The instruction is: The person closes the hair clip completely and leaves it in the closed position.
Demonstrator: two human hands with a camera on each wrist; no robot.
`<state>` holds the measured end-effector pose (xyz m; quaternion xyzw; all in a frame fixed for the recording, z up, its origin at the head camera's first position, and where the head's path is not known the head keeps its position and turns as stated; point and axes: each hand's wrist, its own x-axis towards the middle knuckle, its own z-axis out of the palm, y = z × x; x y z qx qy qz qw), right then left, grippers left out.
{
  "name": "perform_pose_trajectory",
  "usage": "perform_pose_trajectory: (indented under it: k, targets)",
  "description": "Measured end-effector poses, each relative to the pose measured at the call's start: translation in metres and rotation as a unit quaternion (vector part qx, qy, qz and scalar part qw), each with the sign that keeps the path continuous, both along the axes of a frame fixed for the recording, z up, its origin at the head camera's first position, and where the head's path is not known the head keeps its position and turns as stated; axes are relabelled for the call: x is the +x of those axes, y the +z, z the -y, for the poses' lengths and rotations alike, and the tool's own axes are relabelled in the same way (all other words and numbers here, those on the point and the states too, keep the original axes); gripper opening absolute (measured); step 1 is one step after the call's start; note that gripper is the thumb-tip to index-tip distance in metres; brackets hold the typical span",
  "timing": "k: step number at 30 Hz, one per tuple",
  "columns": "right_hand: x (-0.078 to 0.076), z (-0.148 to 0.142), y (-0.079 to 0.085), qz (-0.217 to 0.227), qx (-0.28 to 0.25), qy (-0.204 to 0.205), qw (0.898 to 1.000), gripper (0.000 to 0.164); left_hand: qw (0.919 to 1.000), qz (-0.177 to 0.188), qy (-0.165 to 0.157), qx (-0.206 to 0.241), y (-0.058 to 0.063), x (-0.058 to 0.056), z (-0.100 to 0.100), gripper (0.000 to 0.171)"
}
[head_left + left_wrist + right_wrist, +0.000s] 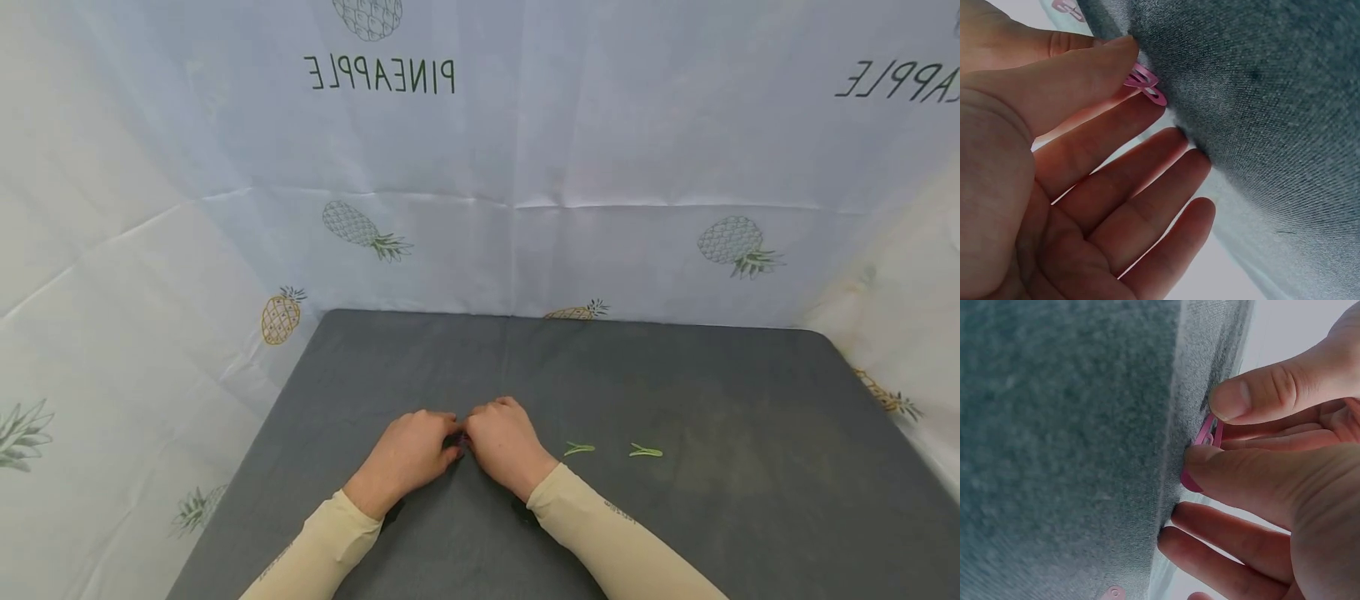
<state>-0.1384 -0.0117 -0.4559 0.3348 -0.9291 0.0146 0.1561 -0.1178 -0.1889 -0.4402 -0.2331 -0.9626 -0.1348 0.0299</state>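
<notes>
Between both hands is a small pink snap hair clip point(1150, 87), low over the grey table. My left hand point(412, 454) pinches one end between thumb and index finger. From the other side my right hand point(506, 442) pinches the clip, its thumb point(1235, 469) covering part of it. In the right wrist view a rounded pink end of the clip point(1190, 481) shows below that thumb. The other fingers of the left hand extend loosely, fingertips near the cloth. In the head view the hands mostly hide the clip.
To the right of the hands, two light green hair clips point(579, 448) point(646, 451) lie side by side on the grey table point(675, 383). White curtains with pineapple prints point(480, 150) hang behind the table and along its sides.
</notes>
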Motion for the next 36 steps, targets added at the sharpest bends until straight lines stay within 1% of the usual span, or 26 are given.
perform_pose_trajectory:
  k: [3,6,9,13,18,20,28,33,36]
  targets:
    - [0.001,0.001,-0.002,-0.015,-0.003,-0.003,1.0,0.02,0.9999,-0.006,-0.006,-0.005,0.001,0.0,0.0,0.016]
    - [0.002,0.002,-0.002,-0.022,-0.008,-0.005,1.0,0.023,0.9999,-0.009,-0.01,-0.007,0.001,-0.001,0.0,0.012]
    - [0.003,0.002,-0.002,-0.02,-0.012,-0.005,1.0,0.025,0.9999,-0.001,-0.011,-0.005,0.002,-0.002,0.001,0.008]
    - [0.003,0.001,-0.001,-0.006,-0.019,-0.006,1.0,0.021,0.9999,0.009,-0.012,-0.001,0.003,-0.002,0.001,0.008]
    - [0.002,-0.003,0.003,0.028,-0.048,-0.013,0.998,0.014,0.9995,0.026,-0.011,0.01,0.006,-0.001,0.002,0.008]
    - [0.002,-0.005,0.006,0.034,-0.056,-0.012,0.998,0.015,0.9994,0.029,-0.011,0.015,0.008,0.0,0.002,0.008]
    - [0.01,-0.009,0.021,0.029,-0.074,-0.002,0.997,0.016,0.9997,-0.007,-0.015,0.017,0.013,0.005,0.001,0.014]
    - [0.016,-0.012,0.03,0.03,-0.094,0.012,0.995,0.016,0.9995,-0.018,-0.023,0.012,0.019,0.01,0.002,0.012]
    - [0.019,-0.016,0.033,0.029,-0.102,0.018,0.994,0.016,0.9993,-0.021,-0.03,0.01,0.022,0.013,0.003,0.017]
